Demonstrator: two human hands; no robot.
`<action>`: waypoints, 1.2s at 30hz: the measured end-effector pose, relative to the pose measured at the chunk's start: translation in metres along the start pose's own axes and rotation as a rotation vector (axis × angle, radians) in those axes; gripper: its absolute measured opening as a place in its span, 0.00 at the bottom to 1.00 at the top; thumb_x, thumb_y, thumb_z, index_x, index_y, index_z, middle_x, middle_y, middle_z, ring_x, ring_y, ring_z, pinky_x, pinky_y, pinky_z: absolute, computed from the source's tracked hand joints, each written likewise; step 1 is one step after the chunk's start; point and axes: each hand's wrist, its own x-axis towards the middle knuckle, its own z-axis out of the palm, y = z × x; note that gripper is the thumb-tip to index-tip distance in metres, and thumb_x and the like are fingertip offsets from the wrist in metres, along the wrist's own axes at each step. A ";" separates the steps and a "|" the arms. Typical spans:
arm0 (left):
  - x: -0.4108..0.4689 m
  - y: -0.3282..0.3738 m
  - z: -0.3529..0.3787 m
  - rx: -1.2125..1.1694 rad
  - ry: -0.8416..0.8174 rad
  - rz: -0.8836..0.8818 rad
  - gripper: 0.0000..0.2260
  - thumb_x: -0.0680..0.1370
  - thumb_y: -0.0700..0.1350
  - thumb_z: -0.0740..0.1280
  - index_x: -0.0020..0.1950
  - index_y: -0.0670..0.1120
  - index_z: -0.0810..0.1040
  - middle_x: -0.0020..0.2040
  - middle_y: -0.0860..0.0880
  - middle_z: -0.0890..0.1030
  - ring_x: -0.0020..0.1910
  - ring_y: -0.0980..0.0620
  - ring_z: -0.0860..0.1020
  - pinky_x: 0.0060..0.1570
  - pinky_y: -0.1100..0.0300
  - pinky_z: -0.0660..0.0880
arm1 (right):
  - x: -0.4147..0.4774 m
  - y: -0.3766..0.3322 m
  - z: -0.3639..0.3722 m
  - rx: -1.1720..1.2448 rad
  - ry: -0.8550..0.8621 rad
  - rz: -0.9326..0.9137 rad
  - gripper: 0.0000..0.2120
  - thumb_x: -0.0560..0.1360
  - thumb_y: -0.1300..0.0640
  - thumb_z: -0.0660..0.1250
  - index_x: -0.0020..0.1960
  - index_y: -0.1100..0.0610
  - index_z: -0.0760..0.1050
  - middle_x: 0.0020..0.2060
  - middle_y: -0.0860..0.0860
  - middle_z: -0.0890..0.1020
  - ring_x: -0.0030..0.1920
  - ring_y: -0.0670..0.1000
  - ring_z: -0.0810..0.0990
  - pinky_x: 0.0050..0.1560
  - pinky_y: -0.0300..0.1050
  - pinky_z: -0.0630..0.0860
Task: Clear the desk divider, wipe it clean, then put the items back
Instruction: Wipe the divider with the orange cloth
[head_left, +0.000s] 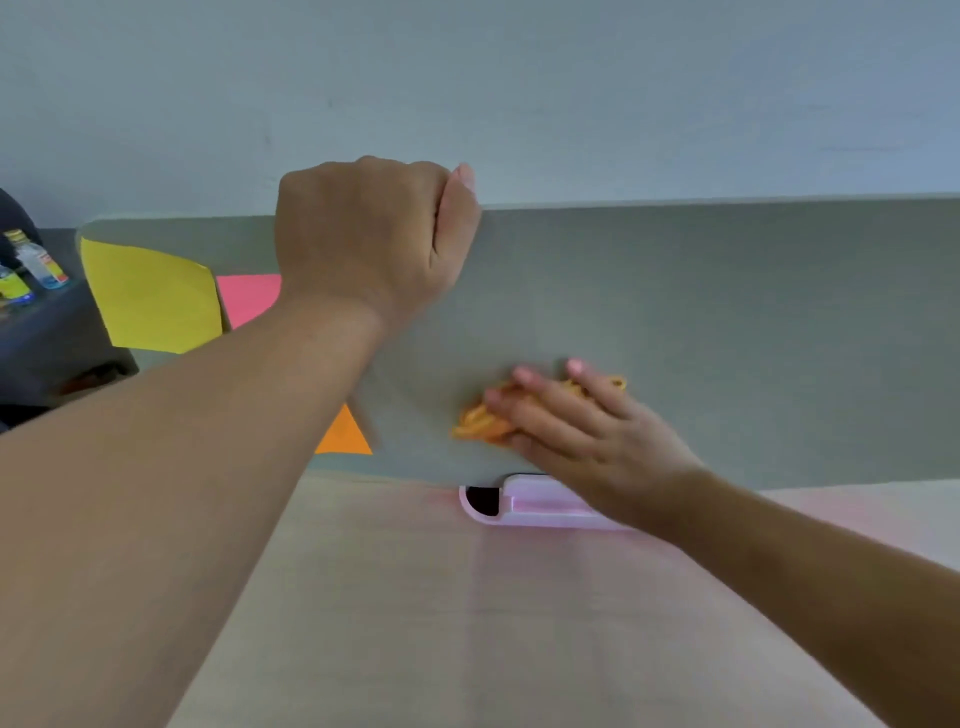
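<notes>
Wiping step, approx. midway by the look of it. Left hand (363, 234) is curled over the top edge of the divider (727, 312), steadying it. Right hand (587, 431), fingers spread flat, presses an orange cloth (480, 423) to the divider's face, low down, just above the pink clip (540, 506) at the tabletop (467, 623). Yellow note (150, 296), pink note (247, 301) & orange note (343, 436) sit on the panel's left end, so that end isn't cleared. Next: prob. sweep the cloth sideways w/ even pressure. Notes must come off before that end gets wiped.
</notes>
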 end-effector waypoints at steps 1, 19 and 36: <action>0.000 0.001 0.001 -0.001 0.003 -0.004 0.20 0.80 0.51 0.50 0.30 0.46 0.62 0.23 0.49 0.59 0.25 0.42 0.63 0.29 0.60 0.47 | -0.019 -0.016 0.005 0.009 -0.136 -0.127 0.19 0.82 0.58 0.56 0.72 0.56 0.68 0.75 0.52 0.64 0.74 0.56 0.63 0.75 0.56 0.54; -0.001 0.002 0.000 0.035 0.020 0.003 0.19 0.81 0.51 0.51 0.32 0.46 0.63 0.26 0.46 0.63 0.27 0.42 0.64 0.29 0.59 0.47 | -0.067 0.014 0.007 0.038 -0.203 -0.304 0.20 0.82 0.62 0.51 0.72 0.56 0.69 0.74 0.51 0.66 0.73 0.55 0.66 0.74 0.54 0.55; 0.016 0.080 -0.002 -0.034 -0.023 -0.041 0.19 0.79 0.50 0.52 0.29 0.46 0.64 0.22 0.53 0.57 0.22 0.47 0.58 0.29 0.60 0.46 | -0.116 0.044 -0.002 -0.088 -0.251 -0.351 0.22 0.83 0.59 0.53 0.76 0.55 0.62 0.76 0.50 0.60 0.74 0.54 0.63 0.77 0.56 0.44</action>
